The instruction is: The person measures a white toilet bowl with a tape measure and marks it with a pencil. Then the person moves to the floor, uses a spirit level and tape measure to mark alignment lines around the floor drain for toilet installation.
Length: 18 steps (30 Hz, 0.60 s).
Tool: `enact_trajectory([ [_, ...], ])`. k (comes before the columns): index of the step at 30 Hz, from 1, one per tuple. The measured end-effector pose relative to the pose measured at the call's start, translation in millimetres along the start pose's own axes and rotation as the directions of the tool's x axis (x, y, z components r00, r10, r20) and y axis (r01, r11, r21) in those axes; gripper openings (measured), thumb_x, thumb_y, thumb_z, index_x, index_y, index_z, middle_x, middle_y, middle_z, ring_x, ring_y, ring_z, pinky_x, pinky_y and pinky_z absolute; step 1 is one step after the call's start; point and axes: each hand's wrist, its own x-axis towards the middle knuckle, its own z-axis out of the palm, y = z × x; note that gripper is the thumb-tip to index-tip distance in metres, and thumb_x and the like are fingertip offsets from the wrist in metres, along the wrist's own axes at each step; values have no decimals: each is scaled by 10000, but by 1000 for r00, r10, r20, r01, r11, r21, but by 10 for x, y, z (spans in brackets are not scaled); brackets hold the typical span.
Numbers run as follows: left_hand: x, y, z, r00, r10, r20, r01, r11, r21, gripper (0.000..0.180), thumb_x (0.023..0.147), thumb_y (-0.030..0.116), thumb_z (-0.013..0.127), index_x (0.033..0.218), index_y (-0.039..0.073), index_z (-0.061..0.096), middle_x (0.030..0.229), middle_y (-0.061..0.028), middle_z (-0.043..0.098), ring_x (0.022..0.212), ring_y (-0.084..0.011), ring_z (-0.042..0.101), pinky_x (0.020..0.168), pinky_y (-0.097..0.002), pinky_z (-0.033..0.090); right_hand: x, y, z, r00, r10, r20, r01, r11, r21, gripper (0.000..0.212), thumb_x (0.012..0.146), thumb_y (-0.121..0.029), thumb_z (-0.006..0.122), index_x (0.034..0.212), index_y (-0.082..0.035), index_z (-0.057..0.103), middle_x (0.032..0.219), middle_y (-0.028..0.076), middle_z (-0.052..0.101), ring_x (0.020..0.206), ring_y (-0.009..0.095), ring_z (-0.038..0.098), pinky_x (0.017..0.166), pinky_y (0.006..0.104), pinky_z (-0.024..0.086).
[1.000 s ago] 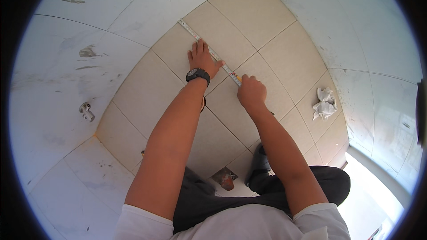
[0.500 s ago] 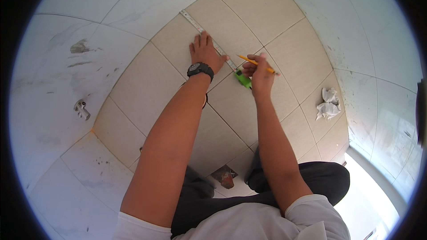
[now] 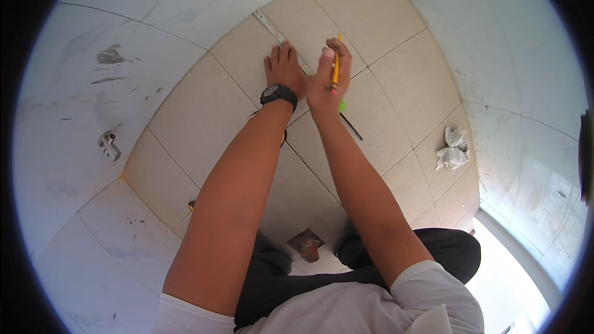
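— Grip in the head view?

— Closed by thumb and curled fingers of the right hand (image 3: pixel 327 85) on a slim yellow pencil (image 3: pixel 336 71) with a pink end, apparently wooden. Held with pink end toward the wrist, other end pointing away from the body. Apparently raised off the floor.

— And at the left hand (image 3: pixel 287 74)?

— Spread flat, visibly grasping nothing. Laid with fingertips along a thin white tape-measure blade (image 3: pixel 269 27), apparently metal. Cannot tell whether pressing over it or just beside its edge.

— Location of the blade?

— Laid across square beige floor tiles (image 3: pixel 402 77), from the foot of a stained white wall (image 3: pixel 148 49) to behind the right hand. Not traceable beyond that. Glimpsed beside the right wrist: a bright green case (image 3: pixel 341 106), mostly hidden, and a thin dark strip (image 3: pixel 352 128).

— Judged handling?

— Blade: probably light and springy, stiff lengthwise, easily twisted or kinked, liable to slide on smooth tile. Best pressed flat under spread fingertips, away from the edges. Case: probably heavier and hard. Best taken round both sides. Pencil: light, rigid, fragile mainly at the tip. Best pinched close behind it.

— Surroundings?

— Strapped on the left wrist: a black round-faced watch (image 3: pixel 278 94). Recorded to the right: crumpled white cloth or paper (image 3: pixel 453 149). Recorded to the left: a silvery metal tap (image 3: pixel 109 146), wall-mounted. Too small to identify: a dark-and-yellow object (image 3: pixel 191 205) beside the left forearm.
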Motion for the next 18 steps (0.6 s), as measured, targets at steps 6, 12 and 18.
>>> enact_trajectory([
  [6, 24, -104, 203, 998, 28, -56, -29, 1000, -6, 692, 923, 392, 604, 1487, 52, 391, 1601, -101, 299, 1489, -353, 239, 1176, -574, 244, 143, 266, 254, 993, -113, -40, 113, 993, 15, 466, 1051, -338, 494, 1344, 23, 477, 1365, 187, 526, 1270, 287, 499, 1082, 394, 373],
  [12, -43, 112, -165, 1000, -7, 23, 8, 999, -38, 847, 835, 472, 716, 1467, 6, 398, 1591, -134, 300, 1475, -352, 254, 1191, -540, 229, -161, 471, -196, 957, -285, 60, 271, 797, -540, 454, 1018, -280, 517, 1373, 0, 477, 1351, 197, 540, 1285, 395, 441, 1122, 481, 286],
  [18, -96, 249, -389, 994, -45, 99, 49, 998, -42, 978, 762, 517, 798, 1479, -8, 388, 1607, -134, 268, 1486, -341, 222, 1201, -521, 216, -475, 385, -1144, 996, -85, -34, 48, 796, -603, 321, 1013, -257, 537, 1173, 4, 633, 1044, 140, 675, 1041, 329, 579, 958, 414, 448],
])
